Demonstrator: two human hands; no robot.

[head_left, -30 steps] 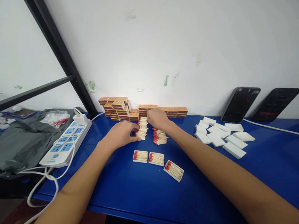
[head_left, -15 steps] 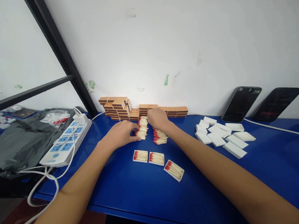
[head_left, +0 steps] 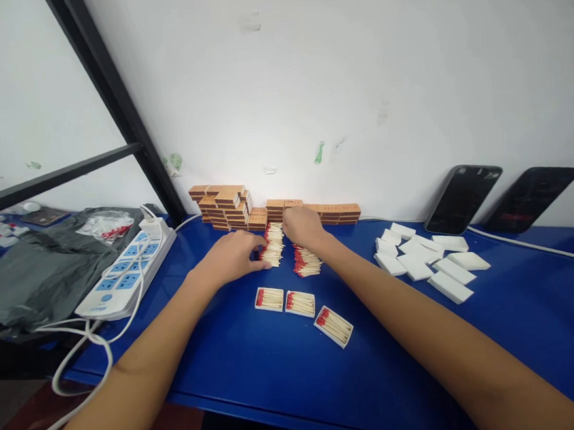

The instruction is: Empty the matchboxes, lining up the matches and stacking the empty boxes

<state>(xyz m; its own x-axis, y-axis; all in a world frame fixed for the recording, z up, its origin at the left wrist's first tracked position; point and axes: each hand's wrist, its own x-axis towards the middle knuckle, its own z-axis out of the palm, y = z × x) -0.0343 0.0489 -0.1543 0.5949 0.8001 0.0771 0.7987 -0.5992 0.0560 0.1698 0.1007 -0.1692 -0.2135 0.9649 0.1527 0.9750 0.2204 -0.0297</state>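
My left hand (head_left: 235,254) rests at the left side of a pile of red-tipped matches (head_left: 272,245), thumb and fingers apart and touching its edge. Fingers curled, my right hand (head_left: 304,228) is at the top of a second match pile (head_left: 308,262); its fingertips are hidden, and so is anything between them. Nearer to me lie three white trays holding matches: a left one (head_left: 269,299), a middle one (head_left: 300,303) and a tilted right one (head_left: 334,326).
Orange matchboxes (head_left: 225,206) are stacked along the wall. Several white trays (head_left: 420,255) lie at right, before two leaning phones (head_left: 464,199). A power strip (head_left: 124,279), cables and a dark plastic bag (head_left: 49,264) occupy the left.
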